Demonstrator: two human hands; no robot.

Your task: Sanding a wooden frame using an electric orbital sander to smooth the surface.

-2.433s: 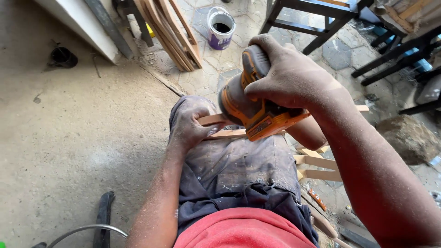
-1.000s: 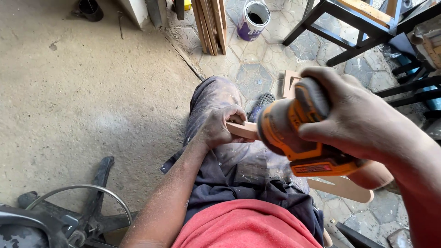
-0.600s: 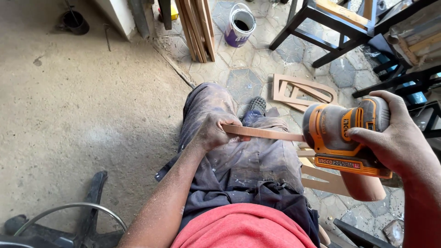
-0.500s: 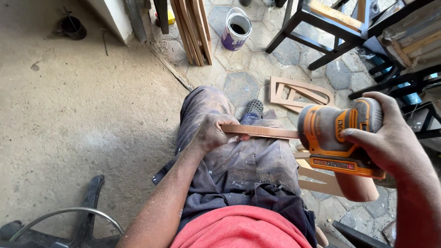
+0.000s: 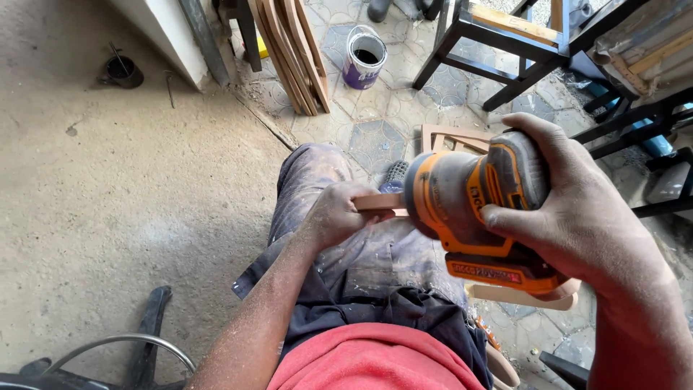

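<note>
Head view. My left hand (image 5: pixel 333 220): grip closed round one end of a wood strip (image 5: pixel 381 202), held across my lap over my thigh. My right hand (image 5: pixel 577 217): grip closed on top of an orange sander (image 5: pixel 462 198), set against the strip just beside the left hand. Paint can (image 5: pixel 364 56) and leaning wood frames (image 5: pixel 292 50) on the floor ahead.

Orange-and-grey handheld power sander (image 5: pixel 473 206), dust-coated, held tilted above the lap with its round pad end against a thin, flat, pale-brown wooden strip (image 5: pixel 379 202) that lies roughly level across the thigh, its left end gripped, its right part hidden behind the sander.
</note>
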